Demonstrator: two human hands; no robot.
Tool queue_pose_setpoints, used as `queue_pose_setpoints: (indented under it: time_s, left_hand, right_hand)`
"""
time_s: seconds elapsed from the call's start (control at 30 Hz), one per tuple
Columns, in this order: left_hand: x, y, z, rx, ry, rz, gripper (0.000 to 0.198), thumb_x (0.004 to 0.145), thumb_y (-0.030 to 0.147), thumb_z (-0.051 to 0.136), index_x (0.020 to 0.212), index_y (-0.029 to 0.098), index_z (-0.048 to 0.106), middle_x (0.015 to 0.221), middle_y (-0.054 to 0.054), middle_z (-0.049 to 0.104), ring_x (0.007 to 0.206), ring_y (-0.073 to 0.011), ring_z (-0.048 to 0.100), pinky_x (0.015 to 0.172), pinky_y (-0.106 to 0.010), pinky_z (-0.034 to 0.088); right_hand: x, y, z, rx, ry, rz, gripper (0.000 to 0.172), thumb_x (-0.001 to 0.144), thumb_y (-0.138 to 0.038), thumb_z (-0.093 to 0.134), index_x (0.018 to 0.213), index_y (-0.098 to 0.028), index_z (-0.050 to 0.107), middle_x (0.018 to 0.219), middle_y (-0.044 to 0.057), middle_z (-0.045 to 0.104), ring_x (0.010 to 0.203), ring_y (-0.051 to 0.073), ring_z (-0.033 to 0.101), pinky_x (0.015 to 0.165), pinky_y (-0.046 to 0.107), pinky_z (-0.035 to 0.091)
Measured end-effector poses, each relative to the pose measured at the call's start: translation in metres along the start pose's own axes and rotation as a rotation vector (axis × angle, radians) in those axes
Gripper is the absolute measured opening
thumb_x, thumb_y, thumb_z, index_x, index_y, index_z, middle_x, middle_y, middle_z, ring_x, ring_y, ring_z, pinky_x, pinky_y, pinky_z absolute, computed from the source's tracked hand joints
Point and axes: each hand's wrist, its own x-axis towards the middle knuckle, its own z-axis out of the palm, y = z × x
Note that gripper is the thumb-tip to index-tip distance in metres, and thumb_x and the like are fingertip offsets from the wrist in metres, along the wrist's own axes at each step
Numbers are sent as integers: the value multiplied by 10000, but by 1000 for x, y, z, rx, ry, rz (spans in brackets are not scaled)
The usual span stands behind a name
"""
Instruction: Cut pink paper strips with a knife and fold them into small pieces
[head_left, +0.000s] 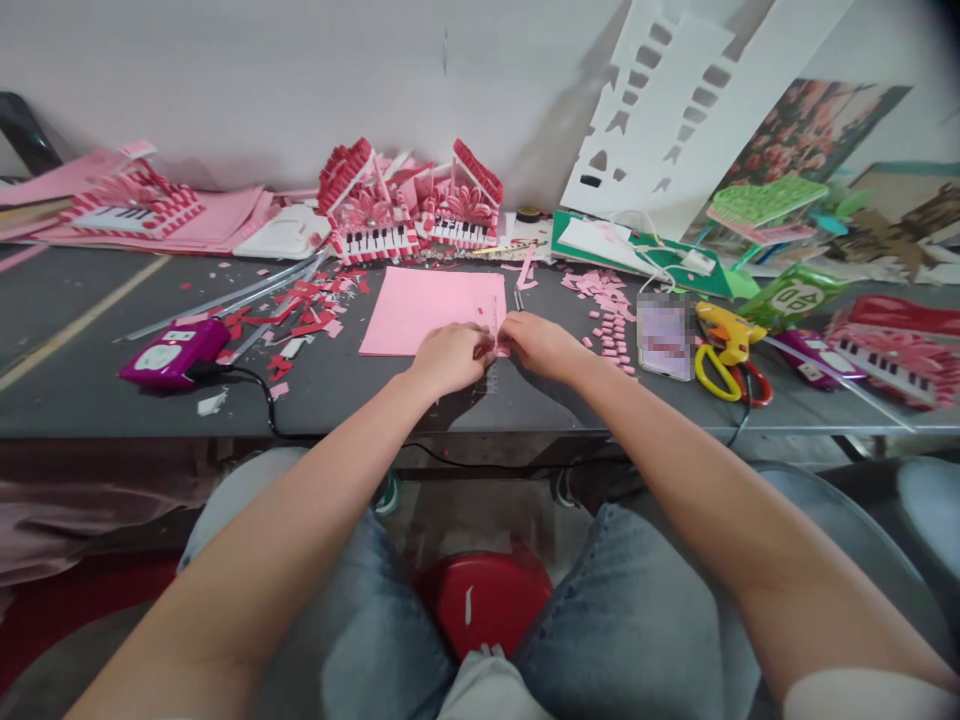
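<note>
My left hand rests at the lower right part of a pink sheet, fingers curled and pressed together. What they pinch, if anything, is hidden. Close beside it, my right hand has its thumb and fingertips closed on a small pink piece. A clear ruler with fine markings lies under the fingertips and runs over the sheet's right edge. Just right of my right hand, small folded pink pieces lie in rows, with loose pink scraps behind them.
Pink and red piano models stand along the wall. Red scraps litter the left, near a purple device with a black cable. Rightward are a phone, yellow-and-red scissors, a yellow glue gun and a green packet.
</note>
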Motion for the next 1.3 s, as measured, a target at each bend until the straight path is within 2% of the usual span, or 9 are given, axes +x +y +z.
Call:
queue_pose_setpoints:
  time_s: [0.3, 0.4, 0.53, 0.7, 0.8, 0.93, 1.13, 1.3]
  left_hand:
    - [-2, 5, -3, 2, 0, -33, 246, 981, 352, 614, 1089, 261, 816, 1402, -91, 723, 1329, -340, 628, 1174, -572, 424]
    - [-2, 4, -3, -22, -9, -28, 232, 970, 324, 613, 1060, 256, 815, 1379, -82, 735, 1264, -320, 669, 1140, -531, 466]
    - [-2, 2, -3, -40, -6, -20, 250, 976, 338, 600, 1080, 253, 811, 1389, -93, 730, 1216, -320, 695, 1074, -500, 519]
    - [-3, 3, -4, -30, -15, -32, 269, 988, 355, 591, 1094, 250, 815, 1390, -101, 729, 1214, -337, 702, 1051, -501, 535]
    - [-3, 3, -4, -26, -15, -34, 252, 983, 350, 601, 1075, 259, 817, 1387, -82, 735, 1213, -330, 704, 1050, -489, 535]
    - [-2, 1, -3, -20, -8, -28, 268, 986, 369, 601, 1090, 246, 814, 1402, -96, 725, 1218, -338, 700, 1046, -500, 534]
    - [-2, 2, -3, -5, -18, -30, 261, 997, 352, 587, 1085, 249, 809, 1355, -99, 739, 1180, -330, 707, 1030, -492, 529]
    - [-2, 4, -4, 17, -41, -37, 261, 1001, 358, 583, 1090, 244, 800, 1365, -92, 732, 1182, -330, 703, 1037, -498, 517]
  right_hand:
    - [12, 0, -1, 44, 4, 59, 218, 957, -69, 516, 1107, -119, 666, 1121, 158, 715, 1026, 246, 637, 899, 340, 454]
    - [13, 0, -4, 91, 26, 58, 205, 958, -85, 516, 1071, -126, 681, 1070, 145, 725, 971, 234, 638, 868, 330, 449]
    - [9, 6, -6, 172, 49, -27, 163, 921, -104, 566, 988, -154, 706, 1005, 104, 713, 901, 208, 621, 833, 308, 453]
    - [4, 15, -7, 173, 95, -63, 198, 937, -124, 578, 1022, -148, 755, 1010, 108, 689, 925, 213, 622, 855, 324, 470]
    - [3, 16, -6, 138, 69, -68, 199, 922, -102, 590, 996, -144, 770, 1008, 108, 686, 953, 222, 621, 886, 339, 470]
    - [5, 11, -4, 70, 56, -41, 212, 945, -97, 544, 1021, -140, 738, 1043, 124, 688, 1005, 245, 606, 907, 354, 467]
    - [12, 9, 0, 21, 31, -2, 214, 944, -66, 493, 1034, -115, 680, 1064, 157, 684, 983, 251, 595, 918, 358, 451]
    - [19, 10, 2, 49, 40, 53, 150, 982, -133, 519, 1016, -133, 665, 1064, 160, 695, 970, 254, 599, 890, 357, 434]
